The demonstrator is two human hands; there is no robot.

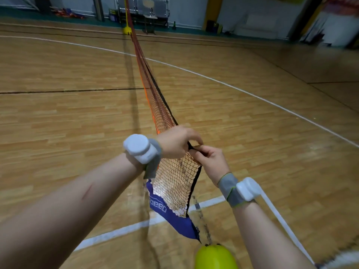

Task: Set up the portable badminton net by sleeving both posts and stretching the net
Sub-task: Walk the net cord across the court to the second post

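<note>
Both hands are closed on the near end of the net [174,181]. The left hand [174,142] curls over its top corner, and the right hand [210,162] pinches the black edge tape just beside it, so the two grips almost touch. Below them the mesh hangs slack down to the blue sleeve [174,218], which dangles crumpled just above the green base [214,258] at the near edge of the floor [58,113]. No post is threaded through this sleeve as far as I can tell.

From the hands the net runs bunched and twisted across the floor to the far post [126,12] on its yellow base [127,30].

The main risk is pulling too hard. With the load on a thin pinch, the tape could slip out, or the pull could tip or drag the far post. The twist could also get locked in once the sleeve goes on. The white cable [277,214] at the right wrist might snag the mesh.
</note>
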